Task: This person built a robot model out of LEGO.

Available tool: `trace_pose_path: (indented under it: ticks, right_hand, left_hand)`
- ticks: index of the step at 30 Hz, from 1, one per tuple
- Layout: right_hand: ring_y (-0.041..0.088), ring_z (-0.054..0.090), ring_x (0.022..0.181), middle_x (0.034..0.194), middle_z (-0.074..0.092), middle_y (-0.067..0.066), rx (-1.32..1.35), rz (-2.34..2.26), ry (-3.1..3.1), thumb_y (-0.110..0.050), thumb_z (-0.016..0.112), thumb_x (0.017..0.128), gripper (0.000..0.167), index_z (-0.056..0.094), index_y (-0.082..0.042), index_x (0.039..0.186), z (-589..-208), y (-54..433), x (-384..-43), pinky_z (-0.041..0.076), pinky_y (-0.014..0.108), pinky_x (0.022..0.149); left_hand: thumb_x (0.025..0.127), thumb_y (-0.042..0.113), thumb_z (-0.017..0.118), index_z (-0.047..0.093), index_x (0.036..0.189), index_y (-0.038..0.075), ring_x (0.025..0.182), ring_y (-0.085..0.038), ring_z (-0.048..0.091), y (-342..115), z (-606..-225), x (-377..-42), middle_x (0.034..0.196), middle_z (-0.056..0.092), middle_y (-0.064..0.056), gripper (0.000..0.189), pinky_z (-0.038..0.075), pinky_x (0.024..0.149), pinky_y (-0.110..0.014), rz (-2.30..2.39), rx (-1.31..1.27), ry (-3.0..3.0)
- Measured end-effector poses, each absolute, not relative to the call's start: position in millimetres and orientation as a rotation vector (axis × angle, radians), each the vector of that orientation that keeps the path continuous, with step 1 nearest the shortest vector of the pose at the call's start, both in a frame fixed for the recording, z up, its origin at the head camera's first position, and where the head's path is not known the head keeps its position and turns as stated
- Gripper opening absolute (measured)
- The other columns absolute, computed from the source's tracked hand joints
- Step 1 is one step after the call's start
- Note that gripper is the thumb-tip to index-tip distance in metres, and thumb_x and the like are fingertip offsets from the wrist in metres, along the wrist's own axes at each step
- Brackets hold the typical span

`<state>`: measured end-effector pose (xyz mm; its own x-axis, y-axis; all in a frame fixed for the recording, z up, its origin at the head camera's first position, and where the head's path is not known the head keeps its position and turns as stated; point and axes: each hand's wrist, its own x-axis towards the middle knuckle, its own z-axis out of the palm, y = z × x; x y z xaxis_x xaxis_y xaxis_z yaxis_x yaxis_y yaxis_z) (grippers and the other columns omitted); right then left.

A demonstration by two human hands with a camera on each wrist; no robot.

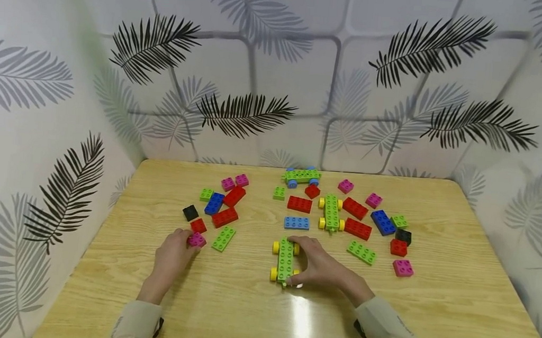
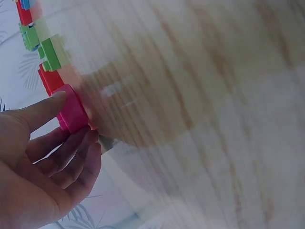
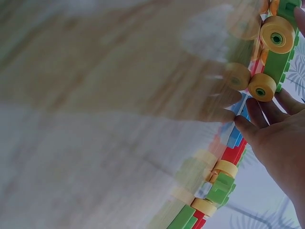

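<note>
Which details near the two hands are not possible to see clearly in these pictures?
- Head view: the underside of the green wheeled base faces the table, and the right hand covers part of its right side.
- Left wrist view: the pink brick is partly covered by the left hand; the bricks behind it are blurred.
- Right wrist view: the table is blurred; the frame edge cuts off the base.

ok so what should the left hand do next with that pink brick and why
Probably lift the pink brick and carry it right, toward the green wheeled base. The left hand already pinches it at the table, beside a red brick, while the right hand holds the base, whose studs look bare.
</note>
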<state>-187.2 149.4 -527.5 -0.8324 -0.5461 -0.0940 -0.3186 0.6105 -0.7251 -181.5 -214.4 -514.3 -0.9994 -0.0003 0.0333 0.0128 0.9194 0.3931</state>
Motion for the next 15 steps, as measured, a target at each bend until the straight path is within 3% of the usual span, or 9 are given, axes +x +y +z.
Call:
trace_pose_path:
  ticks: [8,15]
  right_hand:
    - [0.03,0.033,0.134,0.145,0.04,0.009,-0.719,-1.069,2.531,-0.047,0.084,0.069,0.097,0.036,-0.013,0.146,-526.9,150.0,-186.1,0.031,0.052,0.108]
    - [0.029,0.033,0.134,0.145,0.04,0.009,-0.713,-1.062,2.533,-0.048,0.084,0.069,0.097,0.036,-0.013,0.146,-527.1,149.4,-186.6,0.031,0.051,0.108]
  left_hand:
    - [0.086,0.018,0.074,0.064,0.113,-0.005,0.078,-0.022,0.057,-214.2,-512.3,-179.1,0.097,0.059,-0.012,0.037,0.052,0.067,-0.042,-0.703,-0.025,-2.966]
    - [0.086,0.015,0.073,0.063,0.116,-0.003,0.082,-0.023,0.056,-196.2,-503.5,-176.9,0.101,0.058,-0.011,0.036,0.051,0.071,-0.04,-0.831,-0.14,-2.889]
